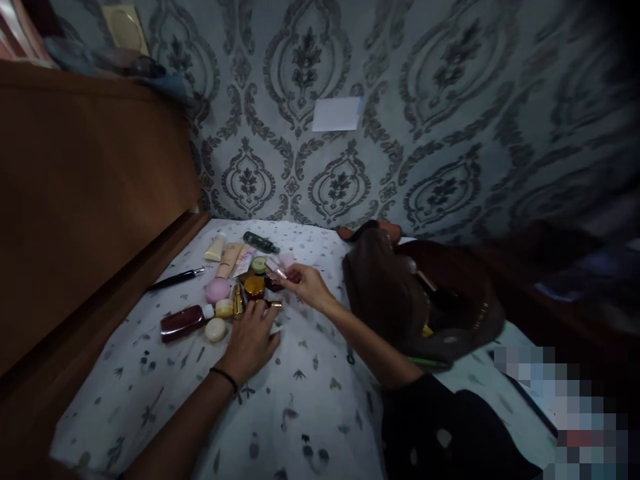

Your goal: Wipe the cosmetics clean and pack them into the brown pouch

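My right hand [309, 285] pinches a small pale pink tube [275, 269] by its end, over the far side of a cluster of cosmetics. My left hand [253, 340], with a dark band at the wrist, lies with fingers stretched at the near side of the cluster. Its fingertips rest by a gold-capped item [275, 305], partly hidden. Around the hands are a gold-lidded jar [255, 287], a gold bottle [238, 300], a green-lidded jar [259, 265], a pink round case [218, 290], a cream jar [215, 329] and a dark red bottle [183, 324].
A dark green bottle [261, 242], a beige tube [229, 260], a cream tube [215, 248] and a black pen-like stick [177, 279] lie farther out on the patterned sheet [300, 413]. At right sits an open brown bag [375, 293]. A wooden panel [95, 200] borders the left.
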A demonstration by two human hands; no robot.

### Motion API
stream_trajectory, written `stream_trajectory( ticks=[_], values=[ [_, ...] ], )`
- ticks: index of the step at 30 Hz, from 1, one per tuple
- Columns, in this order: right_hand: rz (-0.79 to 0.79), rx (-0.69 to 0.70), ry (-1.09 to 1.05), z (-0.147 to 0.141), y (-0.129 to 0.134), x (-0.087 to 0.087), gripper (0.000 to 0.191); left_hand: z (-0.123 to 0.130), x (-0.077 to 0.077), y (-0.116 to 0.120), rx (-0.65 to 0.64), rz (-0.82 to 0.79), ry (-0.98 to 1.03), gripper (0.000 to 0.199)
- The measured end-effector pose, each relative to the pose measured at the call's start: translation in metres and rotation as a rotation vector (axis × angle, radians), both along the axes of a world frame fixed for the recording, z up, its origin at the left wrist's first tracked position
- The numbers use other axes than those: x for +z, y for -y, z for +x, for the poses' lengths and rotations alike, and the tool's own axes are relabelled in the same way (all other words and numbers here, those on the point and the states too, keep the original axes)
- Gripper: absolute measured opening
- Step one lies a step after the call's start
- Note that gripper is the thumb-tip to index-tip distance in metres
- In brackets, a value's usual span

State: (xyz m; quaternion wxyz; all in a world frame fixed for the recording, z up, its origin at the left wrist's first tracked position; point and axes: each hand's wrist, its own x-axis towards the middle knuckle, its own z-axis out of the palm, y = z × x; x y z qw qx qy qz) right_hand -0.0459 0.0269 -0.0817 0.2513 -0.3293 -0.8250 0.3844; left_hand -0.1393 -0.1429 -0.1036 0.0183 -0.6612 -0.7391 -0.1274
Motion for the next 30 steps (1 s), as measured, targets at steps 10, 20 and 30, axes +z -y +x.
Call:
stream_trajectory(
  ticks=[10,20,30],
  values=[
    [0.105,-0.045,0.024,0.083,0.058,-0.045,0.014,0.005,-0.021,0.001,-0.106,0.165,-0.217,0.029],
    [0.175,0.022,0.109,0.094,0.061,-0.047,0.023,-0.006,-0.031,-0.002,-0.104,0.199,-0.197,0.036],
    [0.098,0.015,0.066,0.099,0.064,-0.046,0.027,-0.029,-0.041,-0.003,-0.171,0.164,-0.096,0.032]
  ],
)
